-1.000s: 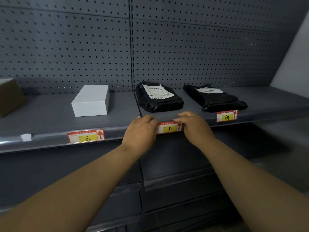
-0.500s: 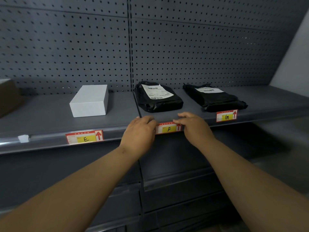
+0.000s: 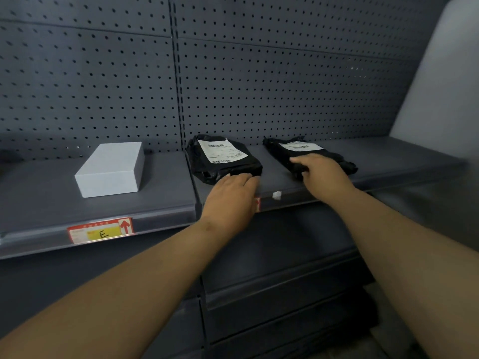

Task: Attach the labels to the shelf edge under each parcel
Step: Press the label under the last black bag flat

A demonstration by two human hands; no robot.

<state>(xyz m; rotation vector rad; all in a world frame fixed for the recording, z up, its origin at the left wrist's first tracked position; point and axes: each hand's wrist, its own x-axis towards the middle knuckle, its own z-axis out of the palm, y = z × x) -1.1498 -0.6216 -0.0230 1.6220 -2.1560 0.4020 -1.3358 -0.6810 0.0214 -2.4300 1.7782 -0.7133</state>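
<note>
A white box (image 3: 111, 168) and two black parcels stand on the grey shelf (image 3: 166, 200). The red and yellow label E (image 3: 101, 230) sits on the shelf edge under the white box. My left hand (image 3: 230, 194) lies over the shelf edge, fingertips touching the front of the left black parcel (image 3: 223, 159). It hides most of label F (image 3: 257, 204), of which only a red sliver shows. My right hand (image 3: 320, 172) rests flat on the right black parcel (image 3: 300, 149). My right arm covers the edge below it, so no label shows there.
A small white scrap (image 3: 276, 195) sits on the shelf edge between my hands. Grey pegboard (image 3: 259, 86) backs the shelf. Lower shelves (image 3: 272, 286) run below. A pale wall (image 3: 445, 86) stands at the right.
Both hands have left label F on the shelf edge and moved up and forward: the left to the front of the left black parcel, the right onto the right black parcel.
</note>
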